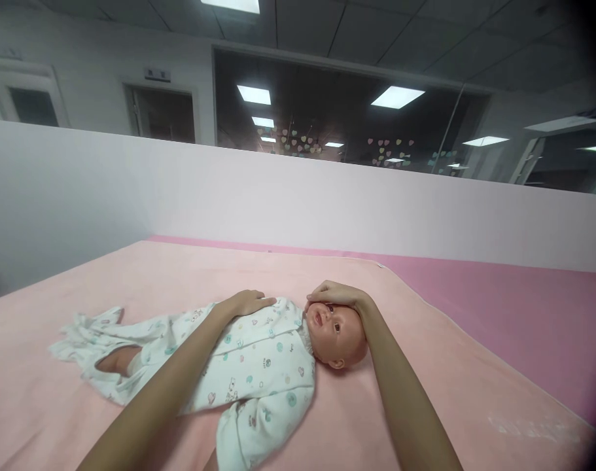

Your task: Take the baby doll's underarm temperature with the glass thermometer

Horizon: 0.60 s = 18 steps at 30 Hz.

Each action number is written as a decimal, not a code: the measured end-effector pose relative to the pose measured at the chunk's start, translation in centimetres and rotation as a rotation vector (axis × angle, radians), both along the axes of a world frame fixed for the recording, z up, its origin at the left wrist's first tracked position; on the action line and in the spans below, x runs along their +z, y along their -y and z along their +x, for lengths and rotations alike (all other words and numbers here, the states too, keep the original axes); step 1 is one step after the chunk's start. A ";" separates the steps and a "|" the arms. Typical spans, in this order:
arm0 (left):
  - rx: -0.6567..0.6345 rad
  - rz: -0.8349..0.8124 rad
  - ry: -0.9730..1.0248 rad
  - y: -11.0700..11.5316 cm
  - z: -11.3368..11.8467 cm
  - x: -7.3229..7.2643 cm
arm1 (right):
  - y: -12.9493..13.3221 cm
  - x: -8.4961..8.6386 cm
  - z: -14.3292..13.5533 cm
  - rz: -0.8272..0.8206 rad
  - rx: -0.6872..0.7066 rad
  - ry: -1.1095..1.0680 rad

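A baby doll (pixel 343 332) lies on its back on a pink blanket (pixel 405 386), its head to the right and its legs to the left. It wears a white romper (pixel 273 360) printed with small coloured figures; a bare patch of leg shows through a gap in the cloth. My left hand (pixel 248 302) rests flat on the far side of the doll's chest, fingers stretched out. Over the far side of the doll's head lies my right hand (pixel 337 294), its fingers extended along the cheek. Part of the right palm is hidden behind the head.
A white partition wall (pixel 278 203) runs behind the blanket. Pink matting (pixel 504 307) shows beyond the blanket's edge on the right. Farther back are a large dark window (pixel 327 98) with heart stickers and a doorway (pixel 165 114).
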<state>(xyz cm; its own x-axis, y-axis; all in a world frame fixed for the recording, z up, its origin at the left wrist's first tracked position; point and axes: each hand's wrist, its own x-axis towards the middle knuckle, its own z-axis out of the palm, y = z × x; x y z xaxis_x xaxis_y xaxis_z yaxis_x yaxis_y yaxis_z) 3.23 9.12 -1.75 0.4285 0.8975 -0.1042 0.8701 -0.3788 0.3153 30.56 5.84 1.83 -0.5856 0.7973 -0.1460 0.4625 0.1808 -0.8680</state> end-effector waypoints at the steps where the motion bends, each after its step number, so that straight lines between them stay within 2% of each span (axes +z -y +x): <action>1: -0.004 -0.012 -0.004 0.1 -0.2 0.3 | 0.0 0.0 0.0 0.010 0.012 0.018; 5: -0.071 -0.082 0.012 0.7 -0.4 1.6 | 0.2 0.3 -0.3 0.030 0.016 0.031; 9: -0.162 -0.107 0.050 1.9 0.4 3.0 | 0.8 1.1 -0.4 0.043 0.049 0.025; 14: -0.201 -0.114 -0.002 4.4 2.6 4.1 | 2.3 2.9 -0.4 0.146 0.026 0.063; 18: -0.172 -0.108 -0.012 5.8 3.5 4.5 | 3.5 4.1 -0.9 0.191 0.040 0.108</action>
